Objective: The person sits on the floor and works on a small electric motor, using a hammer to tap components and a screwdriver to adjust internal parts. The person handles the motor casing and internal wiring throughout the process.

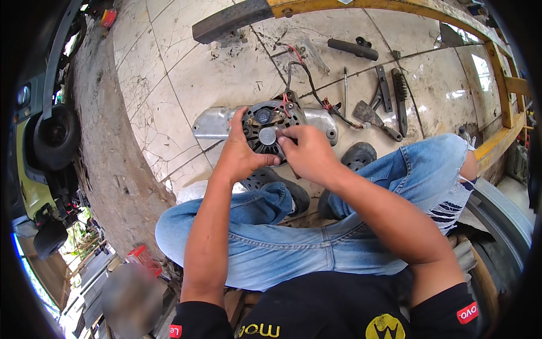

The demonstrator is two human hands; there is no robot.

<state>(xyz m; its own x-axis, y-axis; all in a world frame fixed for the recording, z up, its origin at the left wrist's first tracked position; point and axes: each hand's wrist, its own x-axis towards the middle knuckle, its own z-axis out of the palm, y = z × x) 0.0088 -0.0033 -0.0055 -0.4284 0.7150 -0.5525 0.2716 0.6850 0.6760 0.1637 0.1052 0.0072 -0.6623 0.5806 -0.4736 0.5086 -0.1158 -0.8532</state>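
On the tiled floor between my feet lies an alternator (266, 148) with a round, dark, slotted end and a grey round cap (267, 136) at its centre. Silver metal pieces (212, 122) stick out from beneath it on both sides. My left hand (240, 155) grips its left rim, fingers up along the edge and thumb across the near side. Against the cap's right edge, the fingertips of my right hand (309, 150) are pinched together; what they hold, if anything, is hidden. Red and black wires (307, 79) run out from the far side.
To the right lie a scraper (375, 118), a wire brush (400, 101), a screwdriver (346, 90) and a black-handled tool (353, 49). A yellow metal frame (389, 7) curves around the far right. A vehicle wheel (56, 137) stands at the left.
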